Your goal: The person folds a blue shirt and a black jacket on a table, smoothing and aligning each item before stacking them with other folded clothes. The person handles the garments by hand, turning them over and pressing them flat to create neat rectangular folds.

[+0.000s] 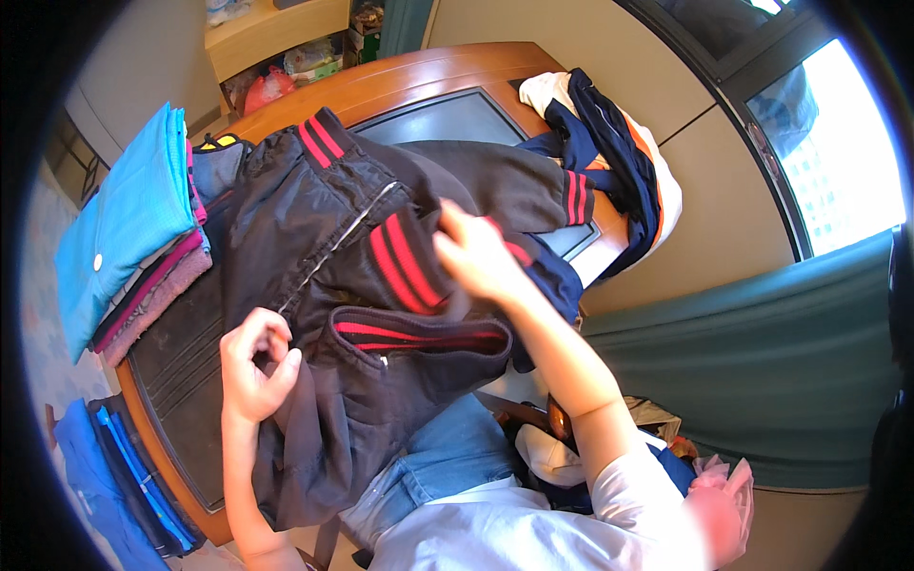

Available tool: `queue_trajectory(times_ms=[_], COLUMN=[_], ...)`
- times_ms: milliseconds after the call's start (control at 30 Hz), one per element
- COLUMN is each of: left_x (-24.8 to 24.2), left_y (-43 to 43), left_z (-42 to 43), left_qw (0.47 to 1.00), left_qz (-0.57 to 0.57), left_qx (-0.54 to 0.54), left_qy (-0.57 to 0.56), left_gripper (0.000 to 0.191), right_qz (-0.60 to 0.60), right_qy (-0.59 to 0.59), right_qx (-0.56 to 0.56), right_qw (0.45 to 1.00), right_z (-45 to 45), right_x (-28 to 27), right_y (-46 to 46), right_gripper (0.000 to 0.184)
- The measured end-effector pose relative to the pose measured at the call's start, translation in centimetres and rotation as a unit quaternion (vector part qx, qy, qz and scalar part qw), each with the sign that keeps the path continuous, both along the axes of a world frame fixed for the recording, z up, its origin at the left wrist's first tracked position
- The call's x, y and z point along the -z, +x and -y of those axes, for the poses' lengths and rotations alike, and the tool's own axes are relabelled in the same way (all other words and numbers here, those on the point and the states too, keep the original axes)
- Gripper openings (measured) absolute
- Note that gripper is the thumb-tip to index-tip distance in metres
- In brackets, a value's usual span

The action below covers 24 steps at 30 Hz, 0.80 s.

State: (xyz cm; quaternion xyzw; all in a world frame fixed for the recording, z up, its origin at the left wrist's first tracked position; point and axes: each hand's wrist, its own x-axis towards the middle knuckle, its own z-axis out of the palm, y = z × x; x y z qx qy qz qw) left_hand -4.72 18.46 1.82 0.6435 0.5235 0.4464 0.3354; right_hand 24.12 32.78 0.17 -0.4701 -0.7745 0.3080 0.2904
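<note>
A black zip jacket (300, 207) with red-striped ribbed bands is spread over the table's near side and hangs down over my lap. My left hand (257, 364) is curled at the jacket's left edge, close to the lower end of its zipper (343, 243). Whether its fingers pinch the fabric is not clear. My right hand (475, 253), blurred, is at the edge of a striped ribbed band (405, 264); its grip is hard to make out. Nearer me, another ribbed opening (421, 339) gapes. One striped cuff (577, 198) lies farther off to the right.
A stack of folded clothes (128, 235), light blue on top, stands at the left on the wooden table (464, 61). Navy, white and orange clothing (628, 171) drapes over the right edge. Blue folded items (121, 478) are at lower left. A teal curtain (728, 350) hangs below the window.
</note>
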Motion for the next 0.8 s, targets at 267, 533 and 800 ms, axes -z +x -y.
queue_trajectory(times_ms=[267, 533, 800], left_x=[1.4, 3.2, -1.8], left_y=[0.7, 0.3, 3.9], left_z=[-0.3, -0.4, -0.5], left_qw=[0.978, 0.983, 0.933], left_qz=[-0.163, -0.140, -0.212], left_qx=[0.112, 0.102, 0.057], left_qy=[0.064, 0.063, 0.287], left_gripper=[0.054, 0.052, 0.105], right_qz=[0.040, 0.336, 0.164], right_qy=[0.293, 0.203, 0.261], right_qx=[0.045, 0.227, -0.111], right_qw=[0.954, 0.892, 0.945], right_z=[-4.0, -8.3, 5.2], right_x=[1.4, 0.5, -6.3], right_y=[4.0, 12.9, -1.8], right_gripper=[0.030, 0.015, 0.019])
